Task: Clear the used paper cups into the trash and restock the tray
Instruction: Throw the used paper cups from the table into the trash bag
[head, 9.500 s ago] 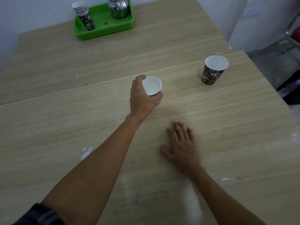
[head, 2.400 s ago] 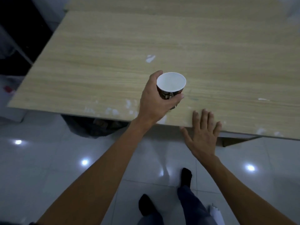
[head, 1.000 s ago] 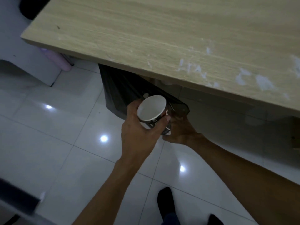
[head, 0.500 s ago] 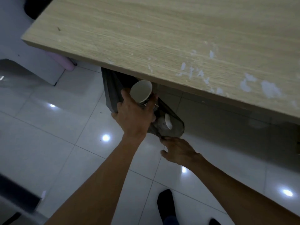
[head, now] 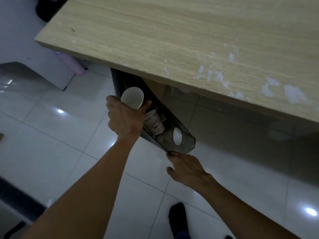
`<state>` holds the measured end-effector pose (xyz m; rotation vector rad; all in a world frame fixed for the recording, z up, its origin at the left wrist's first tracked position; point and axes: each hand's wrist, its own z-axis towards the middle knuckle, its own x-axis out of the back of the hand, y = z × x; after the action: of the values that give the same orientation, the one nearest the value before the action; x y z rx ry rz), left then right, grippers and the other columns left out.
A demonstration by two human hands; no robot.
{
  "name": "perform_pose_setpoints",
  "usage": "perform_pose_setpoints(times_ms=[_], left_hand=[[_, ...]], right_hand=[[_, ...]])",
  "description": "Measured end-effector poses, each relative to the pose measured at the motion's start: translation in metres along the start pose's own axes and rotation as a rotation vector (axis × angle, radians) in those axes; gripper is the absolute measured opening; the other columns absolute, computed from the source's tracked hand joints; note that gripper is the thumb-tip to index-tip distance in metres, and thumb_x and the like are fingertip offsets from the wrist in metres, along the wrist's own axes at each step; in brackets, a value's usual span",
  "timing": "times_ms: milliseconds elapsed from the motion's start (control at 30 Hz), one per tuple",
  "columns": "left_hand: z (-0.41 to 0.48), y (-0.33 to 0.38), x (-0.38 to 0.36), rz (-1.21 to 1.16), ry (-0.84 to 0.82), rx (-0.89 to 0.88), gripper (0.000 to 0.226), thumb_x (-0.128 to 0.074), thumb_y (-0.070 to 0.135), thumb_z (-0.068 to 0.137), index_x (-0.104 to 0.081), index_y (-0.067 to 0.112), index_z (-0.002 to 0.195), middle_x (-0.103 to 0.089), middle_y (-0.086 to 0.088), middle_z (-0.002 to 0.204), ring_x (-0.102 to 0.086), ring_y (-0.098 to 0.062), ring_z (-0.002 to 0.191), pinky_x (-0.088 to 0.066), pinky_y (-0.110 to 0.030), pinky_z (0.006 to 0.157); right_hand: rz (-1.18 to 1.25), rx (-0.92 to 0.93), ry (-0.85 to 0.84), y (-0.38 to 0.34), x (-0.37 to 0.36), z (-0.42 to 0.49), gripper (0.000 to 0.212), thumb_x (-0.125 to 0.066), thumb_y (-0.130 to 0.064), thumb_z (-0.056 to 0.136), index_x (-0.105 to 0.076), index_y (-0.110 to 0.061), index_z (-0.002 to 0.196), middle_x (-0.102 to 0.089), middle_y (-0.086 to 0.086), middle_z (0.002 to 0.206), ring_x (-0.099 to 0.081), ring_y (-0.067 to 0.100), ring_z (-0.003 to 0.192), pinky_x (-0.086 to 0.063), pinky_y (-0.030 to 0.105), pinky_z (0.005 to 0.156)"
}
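Observation:
My left hand (head: 125,118) grips a paper cup (head: 132,98) with a white inside, tilted with its mouth toward me, just above the dark trash bin (head: 187,144) under the table. Inside the bin lie two discarded paper cups (head: 154,124), one on its side (head: 176,138). My right hand (head: 187,168) is below the bin, its fingertips touching the bin's near rim, fingers relaxed and holding nothing. The tray is out of view.
The wooden table (head: 189,40) overhangs the bin, its front edge running from upper left to right. White glossy floor tiles (head: 60,135) surround the bin. A lilac object (head: 72,63) lies under the table's left corner. My foot (head: 178,219) is at the bottom.
My left hand has carried the cup from the tabletop down to the bin's opening. My right hand has dropped from the table edge to the bin's near rim.

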<state>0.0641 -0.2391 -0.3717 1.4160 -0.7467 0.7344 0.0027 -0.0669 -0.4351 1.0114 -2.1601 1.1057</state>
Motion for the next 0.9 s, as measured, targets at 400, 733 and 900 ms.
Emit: perform_pose_setpoints(times_ms=[400,733,900], left_hand=[[0.022,-0.005,0.004,0.052,-0.032,-0.039,0.082,-0.079,0.046,0.07,-0.031,0.01,0.126,-0.041,-0.011,0.122,-0.058,-0.036,0.096,-0.038,-0.038,0.066],[-0.008,-0.008,0.003,0.051,-0.118,-0.086,0.057,-0.066,0.024,0.081,-0.034,0.011,0.127,-0.056,-0.012,0.118,-0.059,-0.033,0.098,-0.037,-0.036,0.069],[-0.032,-0.004,0.006,0.031,-0.161,-0.086,0.065,-0.067,0.019,0.079,-0.033,0.008,0.133,-0.052,-0.014,0.123,-0.058,-0.034,0.101,-0.036,-0.036,0.068]], right_hand=[[-0.012,-0.012,-0.014,-0.003,-0.005,-0.01,0.053,-0.039,-0.034,0.098,-0.029,-0.013,0.146,-0.039,0.001,0.147,-0.048,0.021,0.124,-0.04,0.032,0.099],[0.015,-0.028,-0.024,-0.008,0.007,-0.018,0.053,-0.039,-0.034,0.099,-0.028,-0.012,0.146,-0.034,0.003,0.151,-0.042,0.022,0.13,-0.036,0.035,0.105],[0.056,-0.056,-0.047,-0.005,0.011,-0.031,0.048,-0.04,-0.032,0.099,-0.037,-0.011,0.142,-0.04,0.003,0.147,-0.044,0.022,0.129,-0.035,0.035,0.106]])
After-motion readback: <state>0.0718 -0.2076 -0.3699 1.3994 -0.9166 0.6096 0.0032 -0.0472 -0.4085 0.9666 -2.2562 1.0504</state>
